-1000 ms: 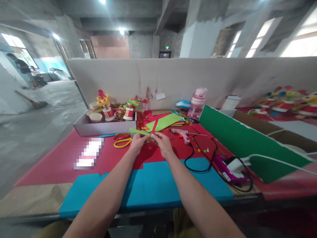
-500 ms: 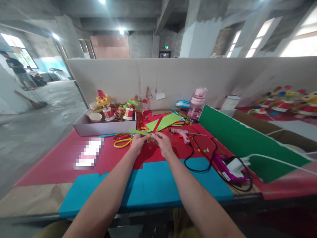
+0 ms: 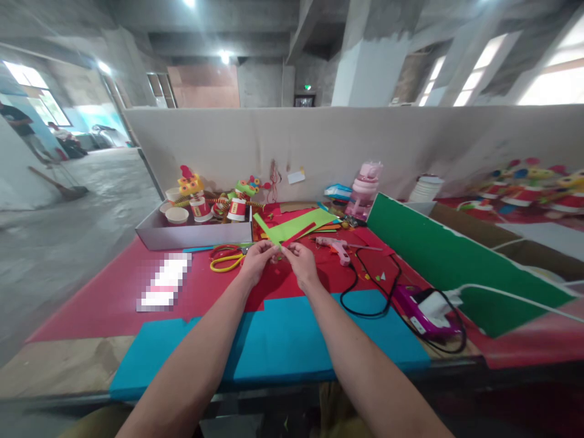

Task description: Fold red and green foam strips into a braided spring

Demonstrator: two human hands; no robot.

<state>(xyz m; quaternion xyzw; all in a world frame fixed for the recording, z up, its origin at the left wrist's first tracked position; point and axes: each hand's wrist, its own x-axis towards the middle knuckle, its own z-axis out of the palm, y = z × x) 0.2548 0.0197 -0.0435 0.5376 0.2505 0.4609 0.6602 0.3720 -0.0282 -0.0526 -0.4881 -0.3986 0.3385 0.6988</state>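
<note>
Close together over the red table covering, both hands pinch the near ends of two narrow paper strips. The light green paper strip (image 3: 266, 227) slants up and left from the fingertips. The red paper strip (image 3: 300, 235) slants up and right, across a light green sheet. My left hand (image 3: 258, 261) is closed on the meeting point of the strips, and my right hand (image 3: 298, 261) pinches the same spot. Fingers hide how the ends join. Beside my left hand lie yellow-handled scissors (image 3: 227, 263); to the right of my right hand is a pink glue gun (image 3: 336, 248).
A white box (image 3: 196, 235) with paper cups and cup figures stands back left. On the right are a green-sided box (image 3: 447, 261) and a purple power strip (image 3: 422, 313) with cables. Blue sheets (image 3: 283, 340) cover the front edge. A pink bottle (image 3: 365, 188) stands behind.
The green strip has swung from nearly flat to a steeper slant upward. The red strip has tipped down to the right, so the two form a wide V. My hands have barely shifted.
</note>
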